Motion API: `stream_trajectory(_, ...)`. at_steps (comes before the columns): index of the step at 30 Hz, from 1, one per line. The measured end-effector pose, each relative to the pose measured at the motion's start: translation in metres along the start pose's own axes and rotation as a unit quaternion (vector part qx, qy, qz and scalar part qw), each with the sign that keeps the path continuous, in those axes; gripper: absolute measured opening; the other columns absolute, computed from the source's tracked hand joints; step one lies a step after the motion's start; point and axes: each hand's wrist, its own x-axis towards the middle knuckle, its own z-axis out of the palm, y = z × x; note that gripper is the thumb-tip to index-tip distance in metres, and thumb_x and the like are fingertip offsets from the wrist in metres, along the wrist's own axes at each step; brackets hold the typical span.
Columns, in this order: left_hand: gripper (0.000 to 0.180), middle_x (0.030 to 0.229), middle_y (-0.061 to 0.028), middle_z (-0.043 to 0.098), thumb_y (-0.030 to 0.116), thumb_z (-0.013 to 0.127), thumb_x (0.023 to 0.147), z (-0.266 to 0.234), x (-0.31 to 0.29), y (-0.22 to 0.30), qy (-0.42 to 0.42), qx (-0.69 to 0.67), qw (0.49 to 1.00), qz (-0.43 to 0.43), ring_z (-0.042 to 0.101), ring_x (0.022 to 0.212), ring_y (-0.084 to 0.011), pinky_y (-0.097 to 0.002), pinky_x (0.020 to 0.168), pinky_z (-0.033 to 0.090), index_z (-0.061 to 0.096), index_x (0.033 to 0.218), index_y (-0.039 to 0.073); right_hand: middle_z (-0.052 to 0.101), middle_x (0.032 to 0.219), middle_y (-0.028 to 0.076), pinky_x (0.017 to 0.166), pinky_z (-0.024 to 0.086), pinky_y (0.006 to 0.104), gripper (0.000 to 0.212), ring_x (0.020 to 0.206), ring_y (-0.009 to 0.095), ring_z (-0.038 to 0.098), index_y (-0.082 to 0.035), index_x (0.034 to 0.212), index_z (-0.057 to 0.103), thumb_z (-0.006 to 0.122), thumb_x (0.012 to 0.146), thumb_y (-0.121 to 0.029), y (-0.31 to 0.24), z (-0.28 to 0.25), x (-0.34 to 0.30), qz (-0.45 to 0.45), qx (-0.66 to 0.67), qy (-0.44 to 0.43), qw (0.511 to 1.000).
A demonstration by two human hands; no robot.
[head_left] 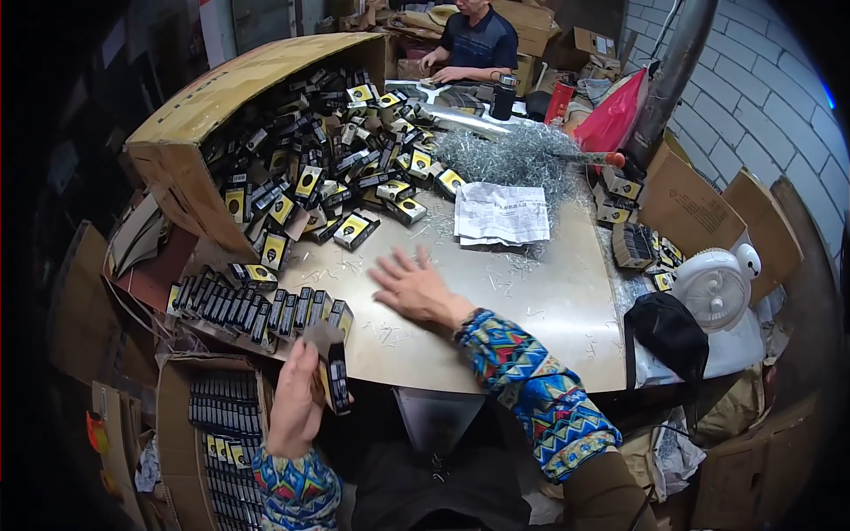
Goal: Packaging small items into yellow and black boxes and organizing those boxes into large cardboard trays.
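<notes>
My left hand [294,407] is closed around a small black and yellow carton [336,376], held tilted at the table's near edge; a greyish flap seems to stand up at its top. My right hand [414,288] holds nothing and lies with fingers spread on the bare tabletop [425,354], among scattered thin metal pieces. Just left of it, a row of similar cartons [239,305] stands side by side along the near left edge. Beyond, a heap of loose cartons [310,181] spills out of a large cardboard box [186,190] lying on its side.
A tangled pile of thin metal pieces [509,159] lies behind a printed sheet [502,214]. At the right are a white fan [713,296] and a black bag [666,336]. An open carton [177,398] with packed rows stands below left. Another person [478,44] sits across the table.
</notes>
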Motion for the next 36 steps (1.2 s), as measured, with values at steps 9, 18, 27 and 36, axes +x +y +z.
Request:
stream_trajectory(9, 0.026, 0.114, -0.0051, 0.06, 0.023, 0.043, 0.104, -0.061, -0.06, -0.114, 0.023, -0.134, 0.974, -0.184, 0.064, 0.1, -0.0168, -0.0384, 0.076, 0.058, 0.047, 0.125, 0.01, 0.039, 0.151, 0.015, 0.113, 0.02, 0.062, 0.049, 0.142, 0.038, 0.029, -0.01, 0.138, 0.05, 0.049, 0.099, -0.04, 0.038, -0.032, -0.114, 0.12, 0.139, -0.005, 0.983)
stream_trajectory(18, 0.027, 0.097, -0.0021, 0.062, 0.006, 0.065, 0.088, -0.052, -0.071, -0.227, -0.023, 0.116, 0.969, -0.218, 0.058, 0.085, -0.0089, -0.0228, 0.07, 0.047, 0.059, 0.115, 0.004, 0.051, 0.139, 0.023, 0.113, 0.027, 0.0492, 0.046, 0.133, 0.038, 0.042, -0.005, 0.135, 0.053, 0.054, 0.098, -0.032, 0.041, -0.037, -0.144, 0.246, 0.302, 0.135, 0.911)
stream_trajectory(27, 0.027, 0.1, -0.0039, 0.064, 0.005, 0.063, 0.089, -0.016, -0.098, -0.229, -0.013, -0.097, 0.96, -0.264, 0.064, 0.087, -0.0124, -0.0258, 0.073, 0.053, 0.056, 0.115, 0.003, 0.044, 0.144, 0.022, 0.113, 0.027, 0.0533, 0.045, 0.137, 0.042, 0.034, -0.018, 0.133, 0.057, 0.055, 0.095, -0.04, -0.067, -0.015, -0.094, 0.125, 0.09, 0.091, 0.984)
stream_trajectory(36, 0.022, 0.091, -0.0027, 0.062, 0.002, 0.059, 0.088, 0.017, -0.114, -0.232, 0.174, -0.065, 0.957, -0.225, 0.06, 0.083, -0.0118, -0.0251, 0.071, 0.05, 0.056, 0.11, 0.005, 0.049, 0.138, 0.022, 0.106, 0.036, 0.0529, 0.048, 0.13, 0.044, 0.042, -0.007, 0.135, 0.052, 0.059, 0.093, -0.028, -0.164, -0.041, -0.155, 0.194, 0.04, 0.069, 0.978)
